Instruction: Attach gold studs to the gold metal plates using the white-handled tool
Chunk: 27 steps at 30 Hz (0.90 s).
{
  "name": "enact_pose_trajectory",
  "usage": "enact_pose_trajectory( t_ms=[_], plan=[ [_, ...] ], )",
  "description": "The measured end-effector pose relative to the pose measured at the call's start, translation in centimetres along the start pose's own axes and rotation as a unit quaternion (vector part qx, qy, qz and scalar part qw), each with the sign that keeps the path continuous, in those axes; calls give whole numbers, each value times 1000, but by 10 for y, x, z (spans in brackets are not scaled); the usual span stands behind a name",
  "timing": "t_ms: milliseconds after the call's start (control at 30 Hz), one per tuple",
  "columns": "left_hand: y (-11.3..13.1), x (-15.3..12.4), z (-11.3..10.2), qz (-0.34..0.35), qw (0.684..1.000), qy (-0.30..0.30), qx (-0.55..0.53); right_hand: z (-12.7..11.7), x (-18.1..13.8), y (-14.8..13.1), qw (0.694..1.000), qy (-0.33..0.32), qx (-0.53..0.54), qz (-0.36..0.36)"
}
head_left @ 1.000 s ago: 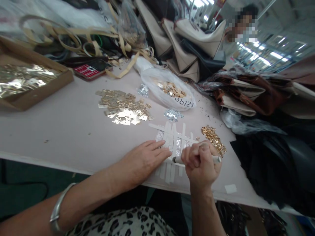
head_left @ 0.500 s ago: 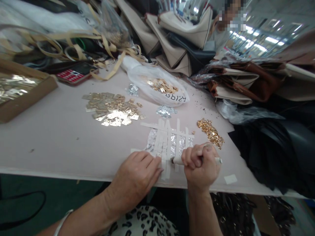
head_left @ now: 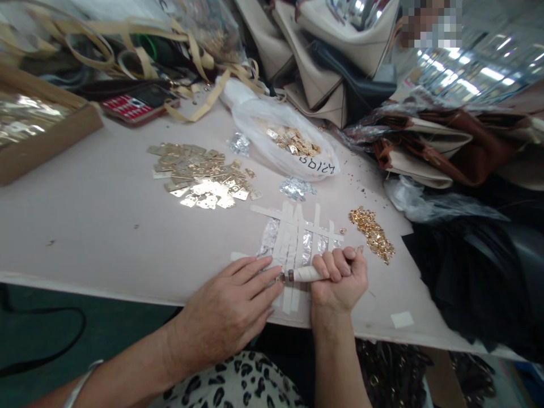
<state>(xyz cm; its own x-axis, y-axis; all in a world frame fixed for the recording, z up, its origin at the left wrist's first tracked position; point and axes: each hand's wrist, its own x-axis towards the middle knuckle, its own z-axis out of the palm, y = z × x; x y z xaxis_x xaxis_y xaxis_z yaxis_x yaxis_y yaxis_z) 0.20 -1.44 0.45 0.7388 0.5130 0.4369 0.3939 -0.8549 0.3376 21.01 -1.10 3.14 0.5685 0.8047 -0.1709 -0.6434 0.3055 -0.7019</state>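
My right hand (head_left: 340, 277) is wrapped around a hand tool (head_left: 309, 274) with a white-wrapped handle and a dark metal collar; it looks like a screwdriver or an awl. The tool lies nearly level, its tip pointing left at the fingertips of my left hand (head_left: 238, 303). That hand rests palm down with fingers stretched out over the near left edge of a taped pad (head_left: 289, 238). Strips of whitish tape cross the pad's shiny clear film. A small metal bit shows by the tool's tip, too small to name, and my fingers partly cover that spot.
Beyond the pad lie flat gold metal plates (head_left: 204, 175), silvery pieces (head_left: 297, 188) and a plastic bag of gold parts (head_left: 293, 139). Small gold fittings (head_left: 372, 232) are at the right, beside black material (head_left: 476, 272). A cardboard box (head_left: 51, 141) stands left; bags (head_left: 331, 73) are stacked behind.
The tool's tip and my right hand have shifted left, closer to my left fingertips. My left fingers look flatter and more stretched. The whole view has shifted slightly.
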Motion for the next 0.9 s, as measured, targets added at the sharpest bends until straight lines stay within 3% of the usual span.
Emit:
enact_pose_trajectory(
  t_ms=[233, 500, 600, 700, 767, 800, 900],
  plan=[
    [1, 2, 3, -15, 999, 18, -36, -7, 2, 5, 1000, -13, -1, -1],
    [2, 1, 12, -24, 997, 51, -58, 18, -10, 1, 984, -143, -85, -59],
    [1, -1, 12, -14, 997, 49, -51, 30, -26, 5, 957, -232, -153, -80],
    [0, -3, 9, -2, 997, 52, -55, 35, -43, 13, 897, -308, -292, -127],
    [0, -4, 6, -9, 996, 59, -64, 37, -48, 14, 864, -324, -355, -148],
    [1, -4, 4, -14, 996, 63, -66, 39, -48, 12, 866, -319, -356, -145],
    [2, -3, 1, -26, 994, 84, -62, 50, -45, -5, 919, -270, -263, -114]
  ],
)
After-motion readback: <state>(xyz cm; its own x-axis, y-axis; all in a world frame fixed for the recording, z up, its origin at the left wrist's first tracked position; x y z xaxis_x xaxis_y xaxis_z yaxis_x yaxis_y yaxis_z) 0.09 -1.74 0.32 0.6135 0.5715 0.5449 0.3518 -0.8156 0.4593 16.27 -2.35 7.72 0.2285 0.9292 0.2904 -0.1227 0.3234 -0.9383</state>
